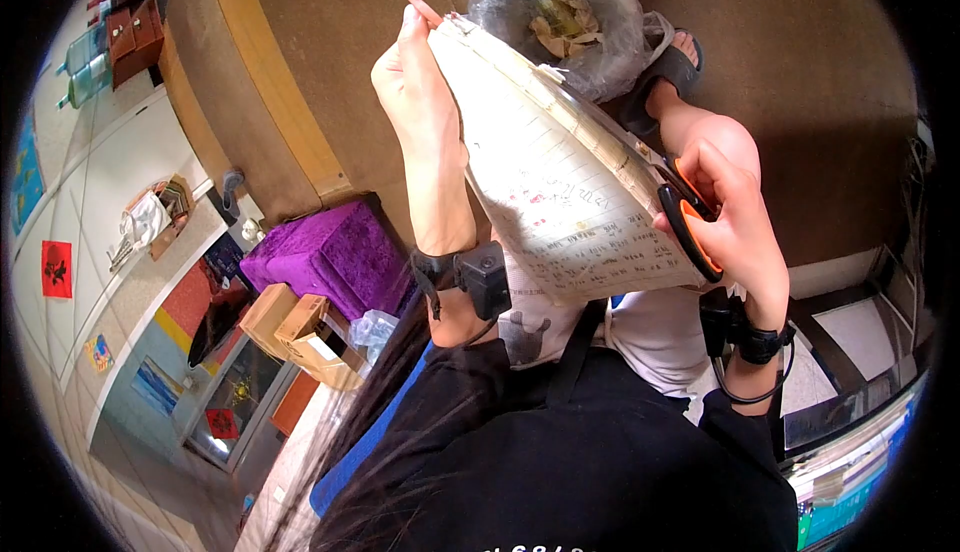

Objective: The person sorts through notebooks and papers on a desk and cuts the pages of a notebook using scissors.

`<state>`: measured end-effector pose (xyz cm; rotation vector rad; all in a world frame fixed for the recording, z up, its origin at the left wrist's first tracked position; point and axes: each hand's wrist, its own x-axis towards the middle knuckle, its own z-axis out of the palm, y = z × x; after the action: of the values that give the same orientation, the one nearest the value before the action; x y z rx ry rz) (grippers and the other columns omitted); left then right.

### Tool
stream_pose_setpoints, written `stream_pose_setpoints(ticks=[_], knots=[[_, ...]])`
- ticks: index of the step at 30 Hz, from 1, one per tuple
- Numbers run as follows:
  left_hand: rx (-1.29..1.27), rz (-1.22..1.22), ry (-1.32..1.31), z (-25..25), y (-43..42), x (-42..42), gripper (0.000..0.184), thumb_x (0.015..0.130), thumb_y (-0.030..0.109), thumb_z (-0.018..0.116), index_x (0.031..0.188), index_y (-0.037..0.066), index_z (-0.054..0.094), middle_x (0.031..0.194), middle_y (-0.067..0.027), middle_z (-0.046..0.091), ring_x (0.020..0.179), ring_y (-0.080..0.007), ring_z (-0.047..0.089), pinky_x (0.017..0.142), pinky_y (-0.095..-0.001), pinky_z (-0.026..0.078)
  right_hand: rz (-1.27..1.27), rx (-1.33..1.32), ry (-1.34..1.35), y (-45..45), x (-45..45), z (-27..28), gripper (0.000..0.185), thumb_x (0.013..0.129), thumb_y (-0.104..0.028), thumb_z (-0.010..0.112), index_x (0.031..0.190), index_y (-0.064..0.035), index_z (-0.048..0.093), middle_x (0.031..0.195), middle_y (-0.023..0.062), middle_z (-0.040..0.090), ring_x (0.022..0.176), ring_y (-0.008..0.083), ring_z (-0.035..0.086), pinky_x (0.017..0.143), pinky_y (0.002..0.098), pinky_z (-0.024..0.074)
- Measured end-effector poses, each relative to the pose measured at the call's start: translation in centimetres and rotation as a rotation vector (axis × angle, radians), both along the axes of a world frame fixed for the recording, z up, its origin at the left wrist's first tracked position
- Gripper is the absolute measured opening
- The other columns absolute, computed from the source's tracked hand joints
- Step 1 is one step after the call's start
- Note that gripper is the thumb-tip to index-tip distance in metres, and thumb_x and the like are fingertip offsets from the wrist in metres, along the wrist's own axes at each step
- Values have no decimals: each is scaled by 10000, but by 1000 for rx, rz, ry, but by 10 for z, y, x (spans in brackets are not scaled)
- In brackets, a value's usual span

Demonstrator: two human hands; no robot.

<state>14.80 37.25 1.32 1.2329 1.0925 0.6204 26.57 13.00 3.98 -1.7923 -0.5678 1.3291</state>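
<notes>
An open notebook [530, 142] with handwritten lined pages lies slanted above my lap. My left hand [408, 77] is closed on its far upper corner, thumb and fingertip pinching the edge. In my right hand [738, 217] is a pair of scissors [685, 230] with black and orange handles, the fingers through the loops. The blades run along the notebook's worn, frayed right edge; how far they reach is hard to see, and I cannot tell whether they are around the paper or beside it.
Beyond the notebook on the brown floor is a clear plastic bag [625, 22] holding paper scraps [565, 22]. A foot in a dark slipper [685, 67] is close beside it. To the left stand a purple velvet stool [320, 257] and cardboard boxes [310, 342].
</notes>
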Motion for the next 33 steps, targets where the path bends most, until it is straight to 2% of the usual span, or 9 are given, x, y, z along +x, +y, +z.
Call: stream_pose_setpoints(ticks=[7,13,16,19,22,25,28,33], knots=[[16,-18,-21,-2,1,-1,275,959,315,505,874,69,592,755,-13,596,650,-100,585,595,-257,479,105,35,-117,6,7,0,276,738,-54,752,817,-9,491,647,64,548,615,114,581,570,263,459],[9,-34,-12,-4,3,-4,280,959,314,499,875,62,588,745,-15,596,633,-100,583,583,-256,480,-4,49,-28,6,2,-4,239,743,-24,715,811,-1,487,663,102,579,637,125,614,572,267,461],[8,-12,-11,-3,-1,2,282,956,316,503,862,62,582,737,-15,595,630,-100,584,578,-257,480,100,10,-119,5,7,-1,236,749,-24,713,808,0,485,687,108,609,646,120,627,572,264,464],[4,-2,31,1,-2,5,277,955,308,503,850,64,583,726,-13,594,627,-101,586,574,-255,479,33,41,-24,5,5,-3,230,754,-15,708,806,-1,484,685,92,622,636,105,620,566,260,462],[-27,21,-36,-4,0,2,372,995,310,496,761,49,619,697,8,625,589,-29,518,537,-194,390,10,17,51,5,5,-4,233,753,-10,713,799,-5,485,666,68,616,618,88,598,561,255,458],[-52,36,-52,-1,-1,5,370,998,307,489,761,53,614,685,18,613,580,-27,507,526,-196,377,27,22,54,6,6,-4,240,750,-15,723,797,-9,487,653,62,615,626,83,605,554,252,456],[-11,38,-30,-4,-1,6,366,1002,301,481,765,55,613,679,22,606,573,-25,500,522,-197,369,-33,69,84,3,3,-13,284,738,-54,762,798,-11,488,650,58,604,611,78,583,539,251,442],[-9,28,-27,-4,-1,5,365,1004,299,480,772,53,616,683,21,609,575,-24,501,524,-197,373,65,82,-93,6,3,-17,437,671,-234,849,812,-24,492,623,59,548,566,125,524,537,283,410]])
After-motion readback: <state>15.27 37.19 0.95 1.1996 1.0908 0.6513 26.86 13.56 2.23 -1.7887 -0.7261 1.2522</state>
